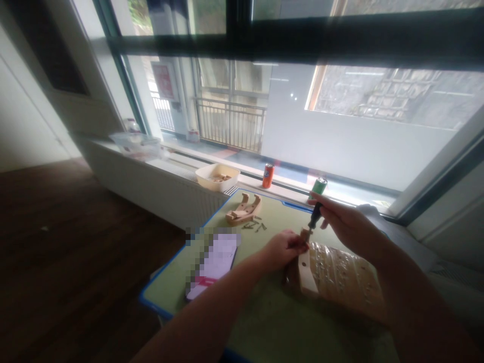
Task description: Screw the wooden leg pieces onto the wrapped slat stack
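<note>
My right hand [346, 222] is closed round the dark handle of a screwdriver [313, 218], which stands nearly upright with its tip down on a pale wooden bar [305, 269]. My left hand [284, 247] pinches the top of that bar right at the screwdriver's tip. The bar lies along the left edge of a wooden panel with several holes [346, 280], which rests on the green table mat [264, 312].
Several loose screws [254, 225] and a forked wooden part [244, 210] lie farther back on the mat. A blurred-out card [215, 262] lies at the left. On the windowsill stand a white tub [217, 176], an orange can [267, 175] and a green can [318, 186].
</note>
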`<state>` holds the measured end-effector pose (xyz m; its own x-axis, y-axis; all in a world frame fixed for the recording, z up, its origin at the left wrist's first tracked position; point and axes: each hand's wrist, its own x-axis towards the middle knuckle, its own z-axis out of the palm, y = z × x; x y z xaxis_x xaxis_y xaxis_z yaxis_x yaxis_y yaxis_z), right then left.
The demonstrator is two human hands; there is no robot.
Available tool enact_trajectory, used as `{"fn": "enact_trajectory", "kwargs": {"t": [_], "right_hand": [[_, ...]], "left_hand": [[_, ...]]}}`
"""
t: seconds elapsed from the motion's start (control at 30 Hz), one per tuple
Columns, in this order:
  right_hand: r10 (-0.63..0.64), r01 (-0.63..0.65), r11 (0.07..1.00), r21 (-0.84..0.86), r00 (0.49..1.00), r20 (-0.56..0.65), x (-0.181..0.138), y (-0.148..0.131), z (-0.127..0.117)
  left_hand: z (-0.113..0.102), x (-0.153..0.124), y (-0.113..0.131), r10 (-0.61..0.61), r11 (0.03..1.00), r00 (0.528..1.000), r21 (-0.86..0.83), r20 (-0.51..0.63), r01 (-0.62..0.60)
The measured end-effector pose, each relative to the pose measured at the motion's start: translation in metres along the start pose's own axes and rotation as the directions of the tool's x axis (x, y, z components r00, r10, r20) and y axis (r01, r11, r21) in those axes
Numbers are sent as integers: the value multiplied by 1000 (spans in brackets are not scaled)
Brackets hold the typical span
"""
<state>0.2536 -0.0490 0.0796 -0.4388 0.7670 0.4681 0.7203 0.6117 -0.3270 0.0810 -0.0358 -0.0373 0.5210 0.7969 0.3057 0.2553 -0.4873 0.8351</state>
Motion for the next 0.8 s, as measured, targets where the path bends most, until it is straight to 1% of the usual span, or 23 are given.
{"fn": "enact_trajectory", "kwargs": {"t": [0.17,0.23,0.3,0.4,0.47,0.57,0.7,0.8], "right_hand": [[44,-48,996,-76,997,-63,3,-9,-5],[75,-81,993,-91,995,-71,4,-12,-6],[101,-105,992,-74,993,-61,5,-12,-7],[69,-72,995,-65,996,-48,4,-10,-10],[46,-49,995,-91,998,-37,4,-9,-11],[48,-51,990,-133,998,-29,3,-7,-11],[76,-72,993,-93,996,40,-1,-2,-14],[63,-55,994,-89,994,89,-4,3,-18]], "left_hand": [[-1,0,-2,34,999,999,-30,17,-33],[-1,0,-2,33,999,999,-33,18,-33],[-2,0,-1,33,999,999,-31,11,-32],[-2,1,-1,33,998,999,-46,8,-33],[-2,1,-2,36,997,999,-66,7,-36],[-1,1,-3,45,994,999,-99,16,-43],[-1,0,-3,37,995,999,-90,1,-36],[-1,0,-2,26,998,1000,-56,-1,-26]]}}
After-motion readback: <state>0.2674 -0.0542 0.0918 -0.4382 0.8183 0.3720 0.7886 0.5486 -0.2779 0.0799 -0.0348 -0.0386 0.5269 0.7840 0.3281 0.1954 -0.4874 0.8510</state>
